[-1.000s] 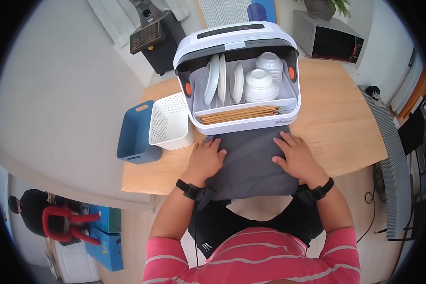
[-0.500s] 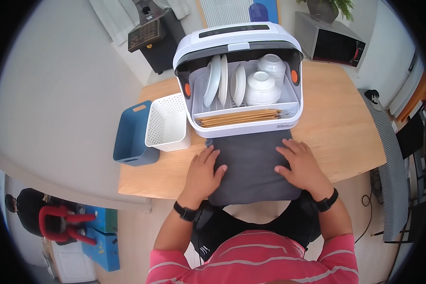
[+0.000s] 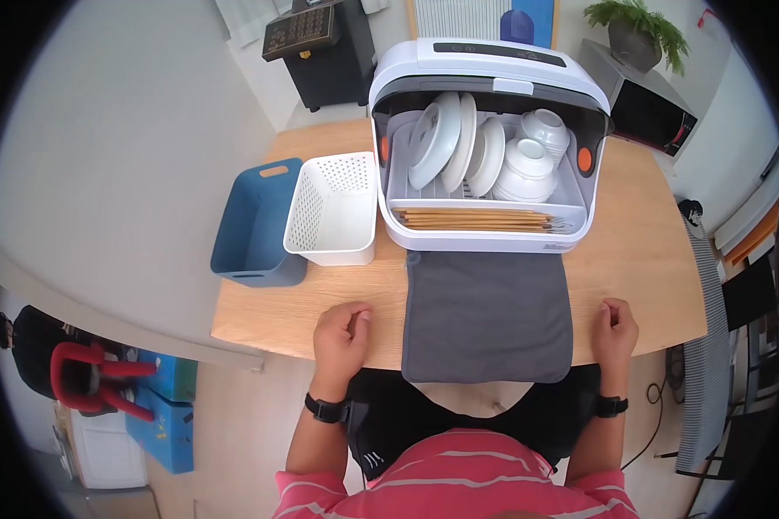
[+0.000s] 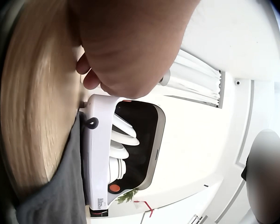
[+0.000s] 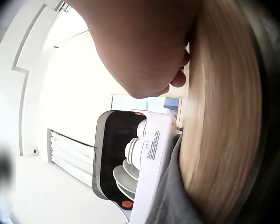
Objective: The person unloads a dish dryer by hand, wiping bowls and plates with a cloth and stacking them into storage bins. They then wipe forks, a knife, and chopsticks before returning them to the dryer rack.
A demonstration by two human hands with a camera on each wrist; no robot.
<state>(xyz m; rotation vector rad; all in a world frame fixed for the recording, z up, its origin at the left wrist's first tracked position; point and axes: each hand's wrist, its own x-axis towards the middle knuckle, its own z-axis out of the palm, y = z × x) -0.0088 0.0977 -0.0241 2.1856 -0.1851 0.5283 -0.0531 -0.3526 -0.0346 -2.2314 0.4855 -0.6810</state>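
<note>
My left hand (image 3: 342, 337) rests near the front edge of the table, left of a dark grey cloth (image 3: 489, 316), its fingers loosely curled and holding nothing. On the cloth's other side, my right hand (image 3: 616, 330) lies at the table edge in a similar loose curl, also holding nothing. The cloth is spread flat, its near edge hanging over the table front. Just behind it stands a white dish box (image 3: 485, 245) with its lid raised. Inside are upright white plates (image 3: 435, 141), stacked bowls (image 3: 528, 169) and a front row of wooden chopsticks (image 3: 472, 220).
A white perforated basket (image 3: 333, 212) and a blue bin (image 3: 255, 227) stand side by side left of the dish box. Behind the table are a microwave (image 3: 653, 117) with a potted plant (image 3: 636, 43) and a black cabinet (image 3: 333, 65). Another person (image 3: 39, 355) is at far left.
Both hands have left the cloth's side edges and moved outward and back onto the bare table, their fingers going from spread to curled. The head view has shifted, placing the dish box further right.
</note>
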